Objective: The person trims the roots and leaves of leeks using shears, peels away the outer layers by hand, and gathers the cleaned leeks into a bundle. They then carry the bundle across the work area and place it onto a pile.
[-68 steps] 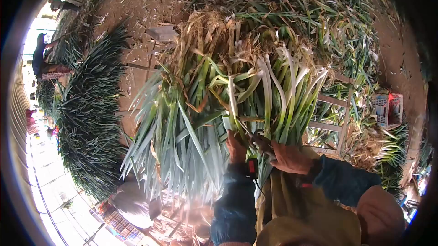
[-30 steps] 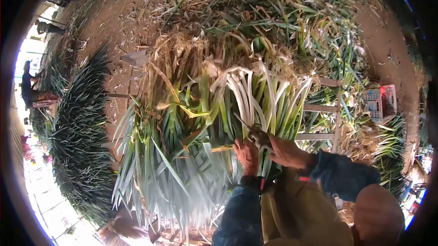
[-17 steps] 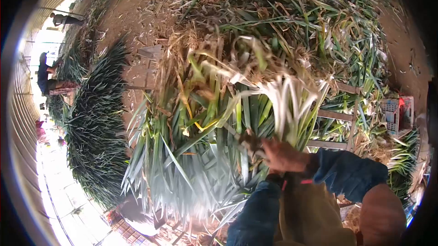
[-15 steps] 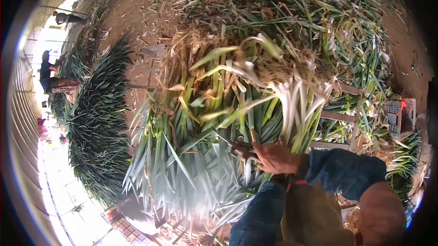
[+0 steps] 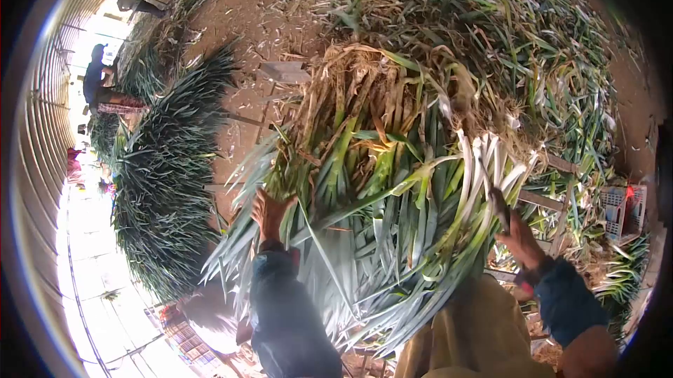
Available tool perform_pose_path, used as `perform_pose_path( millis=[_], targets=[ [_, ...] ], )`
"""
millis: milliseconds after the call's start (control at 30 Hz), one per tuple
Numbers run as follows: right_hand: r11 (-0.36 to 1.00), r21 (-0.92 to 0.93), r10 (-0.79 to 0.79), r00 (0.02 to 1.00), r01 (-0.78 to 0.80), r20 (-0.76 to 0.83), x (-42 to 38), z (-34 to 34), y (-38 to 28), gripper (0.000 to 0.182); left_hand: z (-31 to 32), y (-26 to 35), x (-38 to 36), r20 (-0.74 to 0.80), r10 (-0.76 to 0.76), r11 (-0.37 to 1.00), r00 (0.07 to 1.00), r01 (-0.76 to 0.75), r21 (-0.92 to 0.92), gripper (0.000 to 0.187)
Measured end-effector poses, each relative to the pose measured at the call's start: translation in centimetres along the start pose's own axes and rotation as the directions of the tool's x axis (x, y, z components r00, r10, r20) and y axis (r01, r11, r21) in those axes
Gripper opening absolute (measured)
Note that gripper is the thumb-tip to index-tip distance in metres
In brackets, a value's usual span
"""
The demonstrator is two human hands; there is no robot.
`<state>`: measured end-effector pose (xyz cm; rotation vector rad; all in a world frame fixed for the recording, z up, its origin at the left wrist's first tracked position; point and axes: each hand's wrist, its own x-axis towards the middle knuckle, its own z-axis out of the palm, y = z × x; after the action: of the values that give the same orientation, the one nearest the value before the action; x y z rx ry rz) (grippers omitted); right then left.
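Note:
A big heap of leeks (image 5: 343, 119) lies before me, roots away from me and green leaves toward me. On its left side my left hand (image 5: 272, 213) rests among the leaves, thumb spread from the fingers. My right hand (image 5: 520, 241) is closed around a dark, knife-like tool (image 5: 499, 208), which points up and away beside the white stalks. Those cleaned leeks (image 5: 484, 161), with pale stems and roots, lie on the right part of the heap, next to the tool.
Leaf trimmings (image 5: 477, 21) cover the ground beyond the heap. Another leek pile (image 5: 165, 196) stands at left, with a person (image 5: 97, 77) behind it. A plastic crate (image 5: 624, 211) sits at right, near wooden slats (image 5: 540, 200). Another person (image 5: 139, 4) is farther back.
My hands were close together over the leaves; the left has moved left across the heap and the right has drawn right with the tool. Blurred leaves that were in the air have settled.

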<state>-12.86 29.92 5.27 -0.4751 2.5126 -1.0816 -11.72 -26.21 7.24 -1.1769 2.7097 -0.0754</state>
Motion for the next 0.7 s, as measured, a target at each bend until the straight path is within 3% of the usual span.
perform_pose_path(
  millis=[67,100,133,167,233,267,367,400,433,500,533,600,667,700],
  targets=[
    [0.973,-0.092,0.221,0.966,-0.210,0.138,-2.1,-0.3,-2.4,0.062,2.6,-1.3,-0.5,0.116,0.048,0.998,0.992,-0.044,-0.035,0.091],
    [0.923,-0.107,0.384,0.894,-0.369,0.231,-2.2,-0.2,-4.0,0.061,4.4,-0.9,-1.6,0.132,0.093,0.995,0.987,-0.087,-0.053,0.086],
    [0.896,-0.070,0.441,0.863,-0.437,0.248,-1.8,0.3,-5.7,0.056,6.1,-0.4,-2.7,0.144,0.141,0.989,0.980,-0.132,-0.069,0.080],
    [0.935,-0.049,0.348,0.891,-0.350,0.291,-1.7,1.0,-5.9,0.054,7.1,0.1,-3.7,0.145,0.159,0.985,0.976,-0.148,-0.086,0.074],
    [0.997,-0.068,0.047,0.973,-0.033,0.225,-1.4,2.8,-6.9,0.059,7.3,1.8,-6.1,0.138,0.171,0.983,0.975,-0.160,-0.093,0.069],
    [0.981,-0.101,-0.145,0.974,0.164,0.173,-0.4,4.0,-7.3,0.061,5.3,3.3,-8.0,0.186,0.180,0.977,0.966,-0.154,-0.148,0.060],
    [0.889,-0.190,-0.376,0.902,0.416,0.211,-0.1,2.3,-13.2,0.066,5.5,5.0,-12.9,0.294,0.234,0.963,0.927,-0.179,-0.201,0.059],
    [0.889,-0.169,-0.382,0.893,0.426,0.237,-0.4,1.8,-14.8,0.067,4.6,5.8,-15.1,0.263,0.296,0.935,0.918,-0.222,-0.278,0.062],
    [0.911,-0.132,-0.344,0.897,0.390,0.276,-0.7,1.6,-15.5,0.067,6.8,5.3,-17.1,0.119,0.396,0.867,0.910,-0.328,-0.375,0.065],
    [0.953,-0.092,-0.235,0.896,0.289,0.376,-1.4,1.2,-16.8,0.065,8.4,6.6,-20.3,0.293,0.342,0.919,0.893,-0.253,-0.303,0.071],
    [0.970,-0.087,-0.169,0.884,0.228,0.436,-1.9,0.9,-17.0,0.064,9.4,6.6,-22.2,0.195,0.402,0.882,0.895,-0.322,-0.343,0.073],
    [0.970,-0.113,-0.145,0.888,0.214,0.436,-1.9,1.7,-15.2,0.061,12.3,6.2,-24.5,0.345,0.405,0.897,0.847,-0.295,-0.328,0.072],
    [0.965,-0.152,-0.138,0.905,0.214,0.403,-1.1,2.5,-13.4,0.057,11.6,6.9,-25.5,0.365,0.423,0.897,0.829,-0.325,-0.300,0.074],
    [0.972,-0.152,-0.100,0.905,0.177,0.414,-0.7,2.3,-12.9,0.057,10.1,7.6,-25.7,0.363,0.394,0.896,0.844,-0.266,-0.355,0.076]
  ],
)
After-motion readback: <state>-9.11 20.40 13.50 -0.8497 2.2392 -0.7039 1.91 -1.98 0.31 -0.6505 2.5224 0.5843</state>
